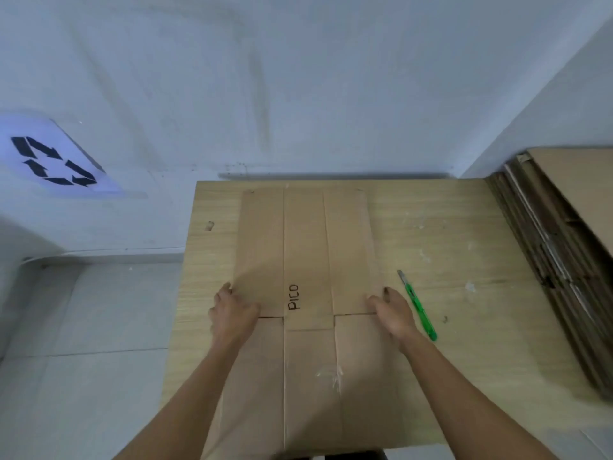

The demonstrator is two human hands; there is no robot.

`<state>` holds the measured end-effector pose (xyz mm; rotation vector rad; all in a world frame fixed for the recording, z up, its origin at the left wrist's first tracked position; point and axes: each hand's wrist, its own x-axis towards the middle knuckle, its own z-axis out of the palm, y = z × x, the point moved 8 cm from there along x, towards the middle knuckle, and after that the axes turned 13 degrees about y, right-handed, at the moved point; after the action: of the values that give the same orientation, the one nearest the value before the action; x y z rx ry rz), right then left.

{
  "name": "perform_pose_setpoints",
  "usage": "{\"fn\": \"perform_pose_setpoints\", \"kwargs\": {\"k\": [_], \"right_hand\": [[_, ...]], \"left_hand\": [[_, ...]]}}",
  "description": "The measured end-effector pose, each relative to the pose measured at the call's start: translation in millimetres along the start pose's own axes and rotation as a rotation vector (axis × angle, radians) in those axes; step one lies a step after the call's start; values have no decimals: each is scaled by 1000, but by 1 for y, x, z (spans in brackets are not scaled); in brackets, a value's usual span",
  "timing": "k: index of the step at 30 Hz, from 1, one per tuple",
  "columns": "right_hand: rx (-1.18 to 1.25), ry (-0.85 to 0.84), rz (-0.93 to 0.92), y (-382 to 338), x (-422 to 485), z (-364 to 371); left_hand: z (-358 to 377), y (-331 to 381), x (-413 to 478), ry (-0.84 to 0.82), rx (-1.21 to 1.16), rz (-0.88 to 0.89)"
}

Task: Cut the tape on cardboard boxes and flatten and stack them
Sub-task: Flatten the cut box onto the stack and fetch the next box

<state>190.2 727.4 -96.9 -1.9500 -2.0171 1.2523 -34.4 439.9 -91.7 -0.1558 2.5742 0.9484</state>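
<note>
The cardboard box (308,247) lies flattened along the middle of the table (447,234), its near end hanging past the table's front edge toward the person. The left hand (234,313) and right hand (393,313) each hold a long side edge near the cross fold, thumbs on top and fingers curled at the rim; I cannot tell whether the fingers reach underneath. The sheet is probably light and fairly stiff, though it will likely bend at its creases, so gripping both side edges should keep it flat. A green knife (419,307) lies just beside the right hand, in the path to the stack of flat boxes (547,247) at the table's right edge. The wall (298,94) is close behind.
</note>
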Motion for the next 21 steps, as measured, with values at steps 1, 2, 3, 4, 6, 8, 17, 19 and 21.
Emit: {"fn": "perform_pose_setpoints", "kwargs": {"k": [1, 2, 3, 4, 6, 8, 17, 19, 21], "right_hand": [[108, -55, 60, 2, 1, -1], [201, -102, 107, 5, 2, -1], [261, -139, 129, 4, -1, -4], [313, -170, 130, 3, -4, -7], [378, -223, 110, -5, -12, -15], [418, -211, 77, -14, -16, -33], [522, 19, -4, -13, -3, -178], [489, 83, -3, -1, -1, -219], [416, 120, -32, 13, -4, -258]], "left_hand": [[-5, -6, 5, 1, -81, -63], [-9, -11, 8, -11, -161, -128], [-10, -14, 9, -40, -213, -168], [-9, -13, 9, -90, -236, -164], [-7, 1, 4, -195, -231, -73], [-9, 24, -2, -248, -277, 8], [30, 151, -69, -386, -584, 156], [45, 176, -91, -425, -630, 175], [60, 200, -112, -440, -656, 193]]}}
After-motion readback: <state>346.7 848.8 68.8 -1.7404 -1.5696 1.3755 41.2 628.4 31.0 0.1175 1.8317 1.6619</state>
